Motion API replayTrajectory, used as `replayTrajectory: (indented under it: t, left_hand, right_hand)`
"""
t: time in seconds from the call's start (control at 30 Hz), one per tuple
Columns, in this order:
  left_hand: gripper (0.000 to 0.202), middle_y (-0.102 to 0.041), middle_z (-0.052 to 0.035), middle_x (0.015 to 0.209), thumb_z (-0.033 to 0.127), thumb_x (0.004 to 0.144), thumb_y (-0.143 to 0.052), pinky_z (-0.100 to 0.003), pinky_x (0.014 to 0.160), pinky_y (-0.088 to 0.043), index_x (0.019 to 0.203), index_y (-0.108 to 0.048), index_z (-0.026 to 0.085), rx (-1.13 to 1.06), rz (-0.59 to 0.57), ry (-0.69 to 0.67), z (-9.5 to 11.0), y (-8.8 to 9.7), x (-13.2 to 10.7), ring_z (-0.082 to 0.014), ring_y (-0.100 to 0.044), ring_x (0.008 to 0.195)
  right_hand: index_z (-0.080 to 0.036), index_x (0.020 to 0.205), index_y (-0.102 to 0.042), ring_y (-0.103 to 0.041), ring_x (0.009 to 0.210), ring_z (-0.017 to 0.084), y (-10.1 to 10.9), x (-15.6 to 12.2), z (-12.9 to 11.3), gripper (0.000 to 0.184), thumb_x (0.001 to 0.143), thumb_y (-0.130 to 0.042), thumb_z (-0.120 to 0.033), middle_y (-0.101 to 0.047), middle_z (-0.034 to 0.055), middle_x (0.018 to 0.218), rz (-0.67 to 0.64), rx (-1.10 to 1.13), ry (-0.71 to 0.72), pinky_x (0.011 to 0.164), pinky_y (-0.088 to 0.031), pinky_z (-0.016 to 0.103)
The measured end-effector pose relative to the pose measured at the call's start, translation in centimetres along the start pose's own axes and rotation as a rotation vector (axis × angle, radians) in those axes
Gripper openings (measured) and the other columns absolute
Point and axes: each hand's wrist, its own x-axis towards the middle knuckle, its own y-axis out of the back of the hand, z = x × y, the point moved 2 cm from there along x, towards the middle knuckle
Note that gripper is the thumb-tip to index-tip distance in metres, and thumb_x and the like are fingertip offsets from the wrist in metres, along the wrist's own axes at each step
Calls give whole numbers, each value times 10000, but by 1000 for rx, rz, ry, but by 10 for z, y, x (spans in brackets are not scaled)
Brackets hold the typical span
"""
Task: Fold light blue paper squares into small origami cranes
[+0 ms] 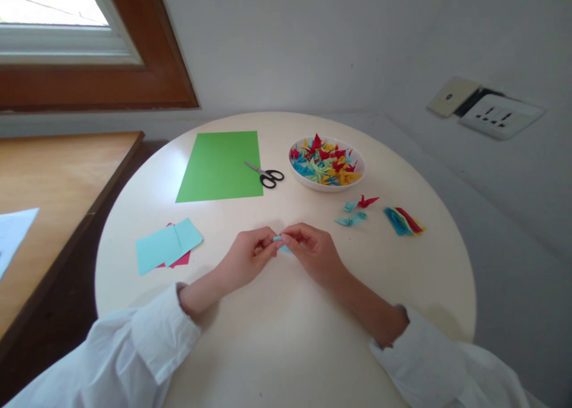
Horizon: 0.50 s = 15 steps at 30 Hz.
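Observation:
Between my two hands is a small folded piece of light blue paper (285,249), mostly hidden by the fingers. My left hand (252,250) pinches its left end between thumb and forefinger. On the other side, my right hand (313,250) grips it with the thumb pressed on top. To the right of my right hand lie light blue paper cranes (356,219) and a red paper crane (367,201). Left of my left hand, light blue paper sheets (156,248) overlap red paper (182,259).
A white bowl (328,187) full of colourful paper cranes stands at the back right. Black-handled scissors (267,177) rest partly on a green sheet (218,167). Folded coloured paper strips (402,221) lie at the right of the round white table (277,348). A wooden table (58,176) adjoins at left.

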Motion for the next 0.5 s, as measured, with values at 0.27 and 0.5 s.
replayTrajectory:
  t: [0.27,0.5]
  left_hand:
    - [219,-481,31,543,292,790,-496,-194,489,-316,628,-516,147,14,49,-31,2,1,-1,-77,-404,525]
    - [183,-533,21,578,321,772,-554,-193,493,-348,724,-551,144,-200,111,33,-1,2,0,-75,-459,523]
  right_hand:
    - [-170,646,-570,-497,570,105,3,-1,-6,171,768,-536,-284,-575,-11,600,44,-75,26,547,-386,223]
    - [-170,679,-607,-547,596,115,3,1,-1,132,725,-593,-292,-615,2,630,65,103,-38,587,-441,238]
